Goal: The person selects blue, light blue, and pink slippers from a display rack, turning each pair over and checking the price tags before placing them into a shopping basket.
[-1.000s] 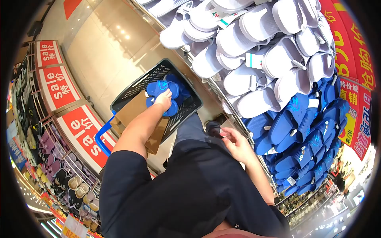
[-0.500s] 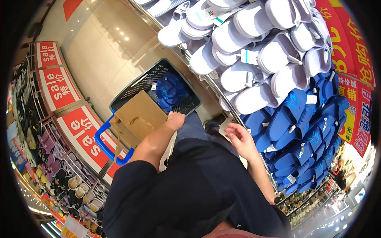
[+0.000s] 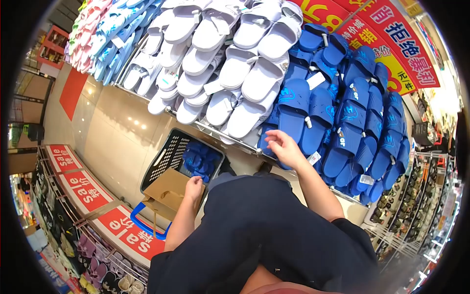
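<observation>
My left hand (image 3: 194, 188) is closed in a loose curl over the right side of a brown paper bag (image 3: 169, 192), with nothing showing in its fingers. The bag sits in a dark shopping basket (image 3: 159, 156) with a blue handle (image 3: 142, 224). Beside the bag in the basket lie blue slippers (image 3: 199, 159). My right hand (image 3: 284, 148), fingers bent and apart and holding nothing, is at the near edge of the display, in front of a pile of blue slide slippers (image 3: 293, 110) with white tags.
White slippers (image 3: 245, 68) are heaped left of the blue ones, with light blue (image 3: 120, 36) and pink slippers (image 3: 85, 34) farther left. A metal rail (image 3: 205, 130) edges the display. Red sale signs (image 3: 81, 188) line a shoe rack at left; price banners (image 3: 387, 44) stand behind.
My view has turned toward the display's blue slippers. My left hand has come off the basket's near rim and curled. My right hand has moved in front of the blue slippers.
</observation>
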Available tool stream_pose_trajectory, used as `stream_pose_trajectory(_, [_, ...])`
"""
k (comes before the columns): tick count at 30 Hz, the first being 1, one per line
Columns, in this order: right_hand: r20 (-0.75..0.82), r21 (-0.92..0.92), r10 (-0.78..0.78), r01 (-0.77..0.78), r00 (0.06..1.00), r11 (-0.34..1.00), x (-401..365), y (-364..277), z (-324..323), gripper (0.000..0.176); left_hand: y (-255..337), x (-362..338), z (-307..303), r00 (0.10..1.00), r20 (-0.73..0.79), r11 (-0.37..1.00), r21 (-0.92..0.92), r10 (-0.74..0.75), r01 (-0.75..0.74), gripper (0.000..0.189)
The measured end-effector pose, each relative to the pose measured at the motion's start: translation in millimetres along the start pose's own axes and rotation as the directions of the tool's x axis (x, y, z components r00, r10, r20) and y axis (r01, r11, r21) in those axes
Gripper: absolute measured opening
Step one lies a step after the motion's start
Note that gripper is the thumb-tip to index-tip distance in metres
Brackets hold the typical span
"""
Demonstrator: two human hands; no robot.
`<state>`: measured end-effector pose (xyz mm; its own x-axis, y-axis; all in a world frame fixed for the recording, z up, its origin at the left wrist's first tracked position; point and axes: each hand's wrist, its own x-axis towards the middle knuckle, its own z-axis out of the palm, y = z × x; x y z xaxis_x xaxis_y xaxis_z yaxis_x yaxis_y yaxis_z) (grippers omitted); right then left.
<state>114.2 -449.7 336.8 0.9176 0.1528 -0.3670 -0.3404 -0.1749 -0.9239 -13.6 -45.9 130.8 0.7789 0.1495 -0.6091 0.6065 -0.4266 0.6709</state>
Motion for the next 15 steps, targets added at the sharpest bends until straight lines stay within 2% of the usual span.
stream_pose_trajectory(1, [-0.017, 0.091, 0.039, -0.038, 0.999, 0.995, -2.3, -2.6, -6.4, 0.036, -2.4, -2.4, 4.9, 1.000, 0.013, 1.000, -0.029, -0.006, 0.007, 0.024])
stream_pose_trajectory(4, [-0.074, 0.251, 0.077, -0.056, 0.994, 0.966, -6.4, -5.2, -19.0, 0.046, -10.4, -9.4, 17.3, 0.998, 0.003, 0.992, 0.108, 0.063, -0.063, 0.022])
stream_pose_trajectory(6, [-0.097, 0.382, 0.155, -0.107, 0.983, 0.918, -1.1, 3.1, -23.3, 0.049, -37.0, -6.6, 25.9, 0.997, -0.075, 0.995, 0.102, 0.022, -0.014, 0.021])
stream_pose_trajectory(7, [-0.110, 0.435, 0.178, -0.114, 0.978, 0.893, 2.3, 9.9, -24.3, 0.049, -56.5, -3.3, 27.2, 0.997, -0.061, 0.993, 0.109, -0.038, 0.044, 0.025])
stream_pose_trajectory(10, [-0.112, 0.486, 0.233, -0.151, 0.966, 0.861, 6.6, 14.4, -22.5, 0.045, -76.8, -22.5, 21.5, 0.977, -0.125, 0.971, 0.146, -0.173, 0.191, 0.028])
stream_pose_trajectory(11, [-0.131, 0.490, 0.236, -0.144, 0.963, 0.860, 6.9, 14.0, -20.3, 0.044, -63.8, -36.3, 12.9, 0.965, -0.102, 0.957, 0.141, -0.240, 0.253, 0.028])
stream_pose_trajectory(15, [-0.185, 0.433, 0.280, -0.178, 0.942, 0.883, 11.6, 12.0, -16.3, 0.036, -74.2, -62.5, 4.4, 0.927, -0.237, 0.919, 0.203, -0.290, 0.339, 0.032])
